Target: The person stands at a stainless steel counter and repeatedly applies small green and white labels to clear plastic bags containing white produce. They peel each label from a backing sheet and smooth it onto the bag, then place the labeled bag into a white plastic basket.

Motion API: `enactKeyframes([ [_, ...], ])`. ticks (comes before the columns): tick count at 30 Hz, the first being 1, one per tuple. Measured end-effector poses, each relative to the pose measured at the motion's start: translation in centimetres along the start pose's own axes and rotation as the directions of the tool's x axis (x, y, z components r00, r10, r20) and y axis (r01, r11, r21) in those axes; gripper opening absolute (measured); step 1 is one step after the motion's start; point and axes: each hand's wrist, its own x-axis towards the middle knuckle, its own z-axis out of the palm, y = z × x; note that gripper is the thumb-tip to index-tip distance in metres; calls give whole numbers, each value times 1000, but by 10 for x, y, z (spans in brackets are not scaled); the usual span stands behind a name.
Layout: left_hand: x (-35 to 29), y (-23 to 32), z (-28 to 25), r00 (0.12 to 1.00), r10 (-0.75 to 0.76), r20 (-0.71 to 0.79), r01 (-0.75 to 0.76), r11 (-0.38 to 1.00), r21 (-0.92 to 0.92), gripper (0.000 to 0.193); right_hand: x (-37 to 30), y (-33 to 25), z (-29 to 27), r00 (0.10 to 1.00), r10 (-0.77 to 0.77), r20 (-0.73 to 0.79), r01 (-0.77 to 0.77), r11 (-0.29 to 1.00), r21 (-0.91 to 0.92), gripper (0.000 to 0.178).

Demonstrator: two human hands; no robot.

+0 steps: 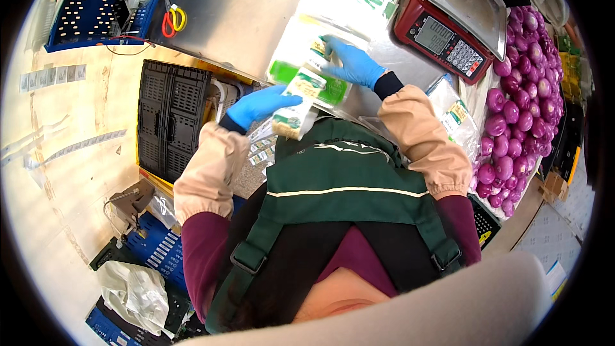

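My left hand (261, 106) is closed on a folded strip of green, white and yellow printed labels (295, 115), near the table's front edge. More of a label strip (261, 152) hangs beneath that hand. My right hand (354, 64), in a blue glove like the left, rests over a stack of clear plastic bags with green print (333, 91). Its fingers are apart, with the tips touching a small label (318, 47) on the top bag. Whether that label is stuck down, I cannot tell.
A red-framed digital scale (442, 41) stands at the right of the metal table (243, 13). Beyond it lie many peeled purple onions (516, 115). Scissors (173, 20) lie beside a blue crate (96, 0) at the far left. Black folded crates (170, 122) stand below.
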Motion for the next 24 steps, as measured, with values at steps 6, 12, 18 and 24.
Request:
enactKeyframes([
  [6, -34, -19, -4, 819, 319, -477, -438, 884, -161, 37, -10, 15, 25, 961, -276, -20, 274, 959, -69, 31],
  [12, -30, -34, -25, 792, 343, -505, -501, 838, -217, 38, -7, 28, 33, 971, -227, -79, 231, 972, 44, 17],
  [18, -14, -5, -11, 795, 426, -431, -539, 822, -182, 45, -7, 25, 26, 968, -252, -18, 253, 965, 72, 17],
  [24, -13, -1, -15, 796, 464, -390, -565, 800, -203, 50, -17, 6, 24, 969, -242, 42, 244, 967, -67, 20],
])
